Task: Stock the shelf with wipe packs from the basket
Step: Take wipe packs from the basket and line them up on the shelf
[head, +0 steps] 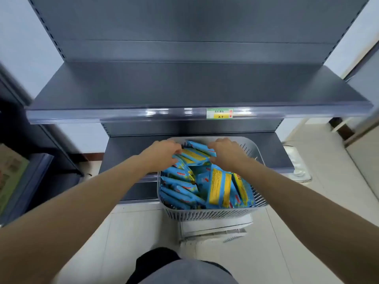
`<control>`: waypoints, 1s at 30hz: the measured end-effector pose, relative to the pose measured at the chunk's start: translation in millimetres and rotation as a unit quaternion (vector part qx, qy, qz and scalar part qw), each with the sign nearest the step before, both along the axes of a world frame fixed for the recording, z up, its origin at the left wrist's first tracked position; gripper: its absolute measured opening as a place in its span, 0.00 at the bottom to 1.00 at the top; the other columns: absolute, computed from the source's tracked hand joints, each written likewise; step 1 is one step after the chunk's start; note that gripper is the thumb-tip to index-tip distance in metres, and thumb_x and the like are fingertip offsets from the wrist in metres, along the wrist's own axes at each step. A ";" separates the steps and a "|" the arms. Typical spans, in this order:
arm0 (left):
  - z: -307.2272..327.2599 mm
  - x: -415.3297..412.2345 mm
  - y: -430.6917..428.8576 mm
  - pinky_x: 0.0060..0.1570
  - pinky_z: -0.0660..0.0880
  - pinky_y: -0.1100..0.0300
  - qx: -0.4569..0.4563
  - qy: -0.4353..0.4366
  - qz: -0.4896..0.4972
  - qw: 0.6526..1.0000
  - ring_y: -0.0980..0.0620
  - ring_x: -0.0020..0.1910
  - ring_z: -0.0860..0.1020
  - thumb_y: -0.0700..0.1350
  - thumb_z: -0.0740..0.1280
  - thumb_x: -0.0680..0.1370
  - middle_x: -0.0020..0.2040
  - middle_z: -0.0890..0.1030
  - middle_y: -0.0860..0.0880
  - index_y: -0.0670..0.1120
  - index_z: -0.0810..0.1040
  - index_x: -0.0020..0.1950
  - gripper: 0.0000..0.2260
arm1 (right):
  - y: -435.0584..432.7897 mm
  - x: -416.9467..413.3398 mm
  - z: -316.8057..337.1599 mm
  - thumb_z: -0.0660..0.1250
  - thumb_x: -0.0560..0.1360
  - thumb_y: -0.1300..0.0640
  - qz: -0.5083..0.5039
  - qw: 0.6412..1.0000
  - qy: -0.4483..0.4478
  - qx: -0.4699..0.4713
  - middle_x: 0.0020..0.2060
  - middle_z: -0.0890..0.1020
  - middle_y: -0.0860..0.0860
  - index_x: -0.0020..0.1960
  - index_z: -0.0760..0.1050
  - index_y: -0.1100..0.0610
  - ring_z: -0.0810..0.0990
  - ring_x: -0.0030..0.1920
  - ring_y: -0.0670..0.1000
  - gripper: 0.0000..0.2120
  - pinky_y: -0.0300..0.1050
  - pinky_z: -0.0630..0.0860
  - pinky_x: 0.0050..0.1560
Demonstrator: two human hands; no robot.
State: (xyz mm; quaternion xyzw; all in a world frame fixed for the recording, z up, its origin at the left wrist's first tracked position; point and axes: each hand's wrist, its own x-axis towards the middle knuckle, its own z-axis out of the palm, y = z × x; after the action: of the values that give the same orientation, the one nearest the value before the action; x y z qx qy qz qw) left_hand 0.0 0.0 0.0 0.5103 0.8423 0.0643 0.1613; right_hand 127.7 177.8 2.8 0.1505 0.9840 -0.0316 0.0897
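Blue glossy wipe packs (194, 155) gripped by both hands, slatted basket (209, 213).

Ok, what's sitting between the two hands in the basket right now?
In the head view, a small bunch of blue and yellow wipe packs spans the gap between the left hand and the right hand, at the far end of the basket.

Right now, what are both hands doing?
Left hand: closed on blue-and-yellow plastic wipe packs in the grey slatted basket.
Right hand: closed on the same packs.
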 end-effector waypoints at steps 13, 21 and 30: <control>-44.4 -4.5 10.4 0.59 0.67 0.53 -0.030 -0.006 0.070 0.997 0.46 0.59 0.73 0.46 0.62 0.78 0.62 0.73 0.47 0.48 0.72 0.63 0.14 | 37.7 -35.6 -62.5 0.61 0.78 0.53 -0.102 0.984 -0.022 -0.144 0.57 0.78 0.58 0.67 0.69 0.55 0.77 0.55 0.59 0.18 0.49 0.75 0.52; -46.2 -3.5 33.9 0.58 0.69 0.54 -0.012 -0.051 0.078 0.996 0.46 0.58 0.71 0.49 0.65 0.77 0.63 0.71 0.45 0.46 0.71 0.65 0.17 | 56.3 -31.7 -50.2 0.56 0.78 0.58 -0.152 0.967 0.067 -0.195 0.39 0.76 0.59 0.51 0.73 0.62 0.75 0.39 0.59 0.10 0.44 0.67 0.36; -65.6 4.7 89.0 0.59 0.69 0.51 -0.080 0.005 0.029 0.996 0.45 0.60 0.73 0.56 0.66 0.74 0.61 0.75 0.46 0.47 0.70 0.66 0.23 | 79.1 -9.9 -25.3 0.59 0.78 0.56 -0.191 0.939 0.117 -0.262 0.37 0.75 0.54 0.48 0.74 0.61 0.73 0.34 0.52 0.09 0.42 0.68 0.31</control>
State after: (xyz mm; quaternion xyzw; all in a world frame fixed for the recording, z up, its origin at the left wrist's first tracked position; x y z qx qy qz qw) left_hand 4.7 89.0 -65.6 0.4718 0.8597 -0.0006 0.1957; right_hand 117.9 256.9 -22.5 0.3015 0.8974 -0.3222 0.0022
